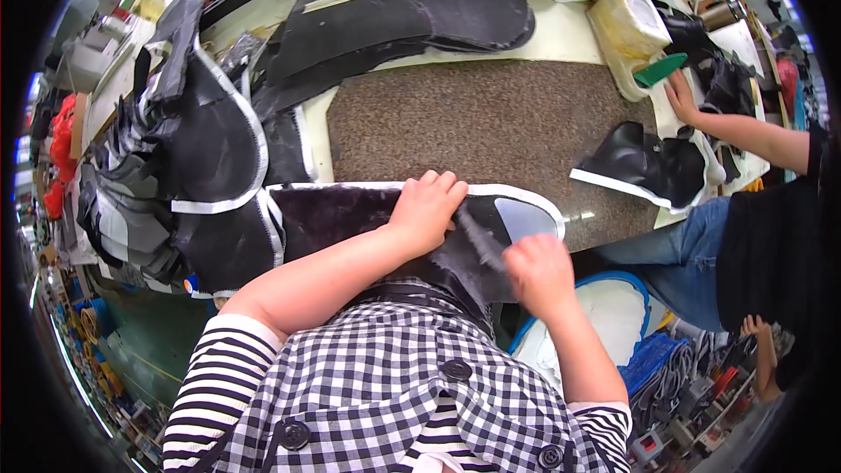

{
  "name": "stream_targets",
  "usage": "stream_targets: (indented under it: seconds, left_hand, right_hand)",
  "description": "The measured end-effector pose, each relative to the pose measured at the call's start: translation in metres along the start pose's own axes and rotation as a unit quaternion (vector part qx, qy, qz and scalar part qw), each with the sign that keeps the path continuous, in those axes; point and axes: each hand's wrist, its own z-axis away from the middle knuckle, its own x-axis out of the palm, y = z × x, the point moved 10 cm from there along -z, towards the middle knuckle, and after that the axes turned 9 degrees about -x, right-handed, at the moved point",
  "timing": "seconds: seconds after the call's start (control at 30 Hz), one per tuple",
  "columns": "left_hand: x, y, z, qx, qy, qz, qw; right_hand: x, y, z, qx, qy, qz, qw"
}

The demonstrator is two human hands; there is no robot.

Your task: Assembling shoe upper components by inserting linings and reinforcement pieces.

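A black piece [337, 208] lies along the near edge of the table [320, 144], in front of a person in a checked apron [377, 377]. It looks plush, trimmed in white along its far side, with a pale grey patch [526, 217] at its rounded right end and a fuzzy grey flap [473, 267] turned up near the middle. The left hand [427, 215] presses palm down on it, fingertips at the trim; the right hand [539, 276], blurred, is curled tight, pinching the flap's edge. Both hands and the left forearm cover part of the piece. A blue-rimmed tub [646, 298] sits lower, at right.

Beyond lies one speckled slab [464, 118], one black part [648, 162] on its right, and trimmed panels [219, 136] stacked at left, too overlapped to count. A co-worker's hand [681, 101] is near one green tool [661, 70] and one whitish container [629, 31]. Farthest, large black sheets [394, 17] overlap.
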Motion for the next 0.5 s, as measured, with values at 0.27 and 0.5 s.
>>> stream_targets:
  seconds: [0.27, 0.5]
  left_hand:
    - [-0.006, 0.001, -0.005, 0.032, 0.025, 0.069, 0.997]
    - [-0.005, 0.004, 0.000, 0.065, 0.102, 0.045, 0.992]
  right_hand:
    - [0.085, 0.095, 0.129, 0.416, 0.311, -0.274, 0.809]
    - [0.071, 0.086, 0.119, 0.405, 0.303, -0.239, 0.829]
